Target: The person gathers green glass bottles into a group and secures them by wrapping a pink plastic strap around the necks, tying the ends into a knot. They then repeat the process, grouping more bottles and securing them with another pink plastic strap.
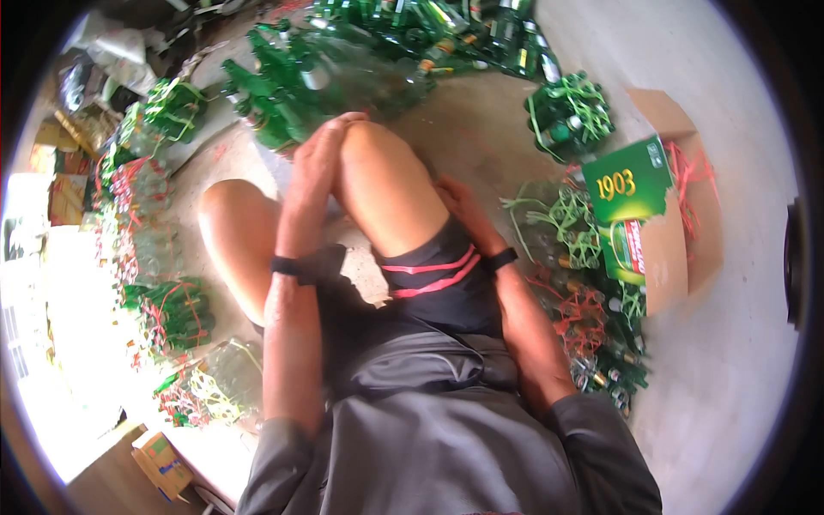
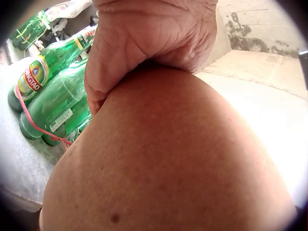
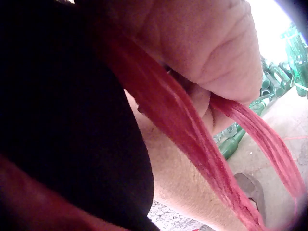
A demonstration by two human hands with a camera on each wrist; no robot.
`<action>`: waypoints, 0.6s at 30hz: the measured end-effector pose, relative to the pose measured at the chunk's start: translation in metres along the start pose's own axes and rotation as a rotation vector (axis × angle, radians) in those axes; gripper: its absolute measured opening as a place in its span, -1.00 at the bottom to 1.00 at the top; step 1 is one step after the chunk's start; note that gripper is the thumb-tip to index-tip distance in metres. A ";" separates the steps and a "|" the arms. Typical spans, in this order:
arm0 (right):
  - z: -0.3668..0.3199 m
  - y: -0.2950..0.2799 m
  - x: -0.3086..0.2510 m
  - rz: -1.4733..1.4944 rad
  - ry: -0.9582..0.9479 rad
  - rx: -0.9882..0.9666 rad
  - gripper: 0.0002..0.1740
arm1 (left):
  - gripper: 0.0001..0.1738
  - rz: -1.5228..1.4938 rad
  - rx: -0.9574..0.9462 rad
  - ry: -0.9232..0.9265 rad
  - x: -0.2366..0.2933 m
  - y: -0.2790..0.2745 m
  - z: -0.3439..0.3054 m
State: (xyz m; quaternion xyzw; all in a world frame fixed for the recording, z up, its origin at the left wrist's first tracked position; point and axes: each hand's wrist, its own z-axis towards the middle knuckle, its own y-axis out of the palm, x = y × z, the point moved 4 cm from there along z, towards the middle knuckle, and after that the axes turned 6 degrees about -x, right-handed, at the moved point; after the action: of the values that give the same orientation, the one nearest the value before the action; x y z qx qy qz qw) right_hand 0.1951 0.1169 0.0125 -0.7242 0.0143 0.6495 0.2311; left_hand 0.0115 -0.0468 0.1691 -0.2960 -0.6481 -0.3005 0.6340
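My left hand [image 1: 319,159] rests on the raised knee [image 1: 365,142]; in the left wrist view its fingertips are hidden beyond the leg. Just past that knee, green glass bottles [image 2: 57,96] lie side by side with a pink string round them, one bearing a Tsingtao label. Beside the thigh, my right hand [image 1: 468,210] has its fingers curled round a flat pink plastic strip [image 3: 257,132], which trails down from them in the right wrist view. A second length of strip [image 3: 178,122] crosses in front of the palm, next to the dark shorts [image 3: 62,120].
Loose green bottles [image 1: 412,34] are heaped at the far side. Tied bottle bundles [image 1: 566,116] line the right, and more bundles [image 1: 176,313] stand along the left. An opened cardboard box [image 1: 674,249] printed 1903 sits against the pale wall [image 1: 738,360].
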 end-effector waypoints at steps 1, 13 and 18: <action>0.000 0.000 0.007 0.023 0.016 -0.004 -0.71 | -0.54 0.058 0.025 0.029 -0.008 -0.005 0.003; -0.003 -0.012 -0.014 0.042 0.028 0.005 -0.71 | -0.53 0.022 0.023 0.000 -0.009 -0.003 0.000; 0.005 -0.022 -0.005 -0.048 -0.031 0.049 -0.73 | -0.50 -0.054 0.029 -0.050 -0.009 -0.005 0.002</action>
State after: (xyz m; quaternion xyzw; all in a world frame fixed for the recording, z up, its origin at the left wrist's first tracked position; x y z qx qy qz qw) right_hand 0.1966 0.1372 0.0241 -0.7082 0.0092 0.6545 0.2644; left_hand 0.0067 -0.0484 0.1595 -0.2768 -0.6759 -0.3006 0.6134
